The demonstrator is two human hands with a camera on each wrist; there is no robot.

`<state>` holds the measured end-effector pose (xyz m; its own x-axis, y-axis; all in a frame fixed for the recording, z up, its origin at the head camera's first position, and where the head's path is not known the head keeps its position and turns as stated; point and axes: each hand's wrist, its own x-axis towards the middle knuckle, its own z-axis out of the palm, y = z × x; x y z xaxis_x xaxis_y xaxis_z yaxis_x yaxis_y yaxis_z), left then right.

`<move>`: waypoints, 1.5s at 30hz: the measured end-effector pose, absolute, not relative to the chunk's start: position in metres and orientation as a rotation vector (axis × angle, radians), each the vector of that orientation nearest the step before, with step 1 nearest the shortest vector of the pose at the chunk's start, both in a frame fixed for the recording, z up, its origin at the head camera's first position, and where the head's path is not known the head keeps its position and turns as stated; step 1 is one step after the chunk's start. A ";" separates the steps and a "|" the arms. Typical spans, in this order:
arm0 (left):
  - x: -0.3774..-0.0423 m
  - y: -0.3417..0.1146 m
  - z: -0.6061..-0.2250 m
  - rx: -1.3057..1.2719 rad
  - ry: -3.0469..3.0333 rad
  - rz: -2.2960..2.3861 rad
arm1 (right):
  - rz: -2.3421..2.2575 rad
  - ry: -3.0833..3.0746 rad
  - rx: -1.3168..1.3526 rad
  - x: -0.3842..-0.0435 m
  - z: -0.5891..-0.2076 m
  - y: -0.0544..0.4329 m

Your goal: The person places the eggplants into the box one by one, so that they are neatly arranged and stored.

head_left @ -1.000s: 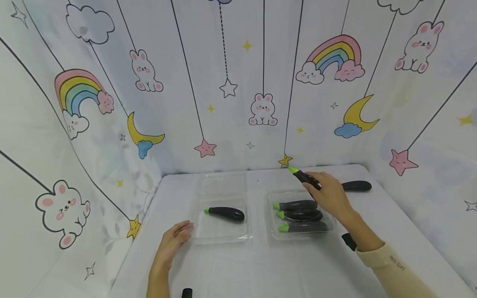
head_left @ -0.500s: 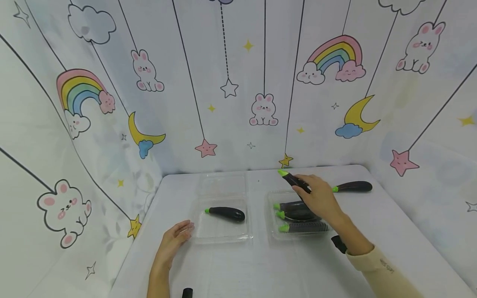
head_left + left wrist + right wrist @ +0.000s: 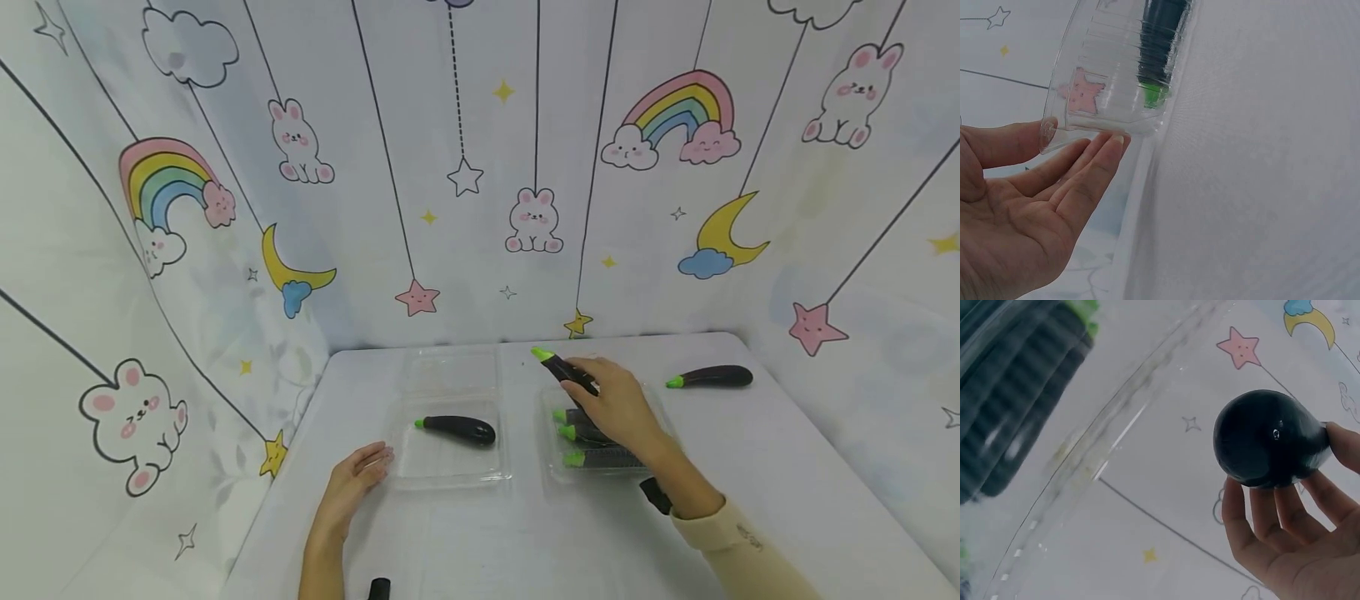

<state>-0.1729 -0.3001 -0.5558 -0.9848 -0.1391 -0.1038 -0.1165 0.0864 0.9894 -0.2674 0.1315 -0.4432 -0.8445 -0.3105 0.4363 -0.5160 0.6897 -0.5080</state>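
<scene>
I see the right hand [image 3: 611, 404] with its fingers wrapped round a green-tipped black eggplant [image 3: 567, 372], a clear box [image 3: 551, 454] of more eggplants [image 3: 606, 458] below them, and the left hand [image 3: 354, 481], fingers almost straight and touching another clear box [image 3: 450, 468] where one lone eggplant [image 3: 459, 429] lies to their right.

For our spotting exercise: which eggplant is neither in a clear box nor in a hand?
The eggplant alone at the back right of the table, green tip pointing left. Another eggplant is in the right hand; the rest lie in clear boxes.
</scene>
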 end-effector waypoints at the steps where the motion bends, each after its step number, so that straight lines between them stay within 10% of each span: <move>1: -0.173 -0.300 -0.556 0.273 -2.308 -2.090 | 0.920 -2.589 0.653 -0.267 -0.443 0.129; 45: -0.170 -0.299 -0.554 0.240 -2.285 -2.123 | 1.031 -2.690 0.864 -0.256 -0.474 0.004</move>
<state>-0.1701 -0.2989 -0.5540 -0.9881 -0.1215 -0.0944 -0.1030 0.0670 0.9924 -0.2560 0.0043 -0.4743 -0.8268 -0.4657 0.3155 -0.5573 0.6019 -0.5720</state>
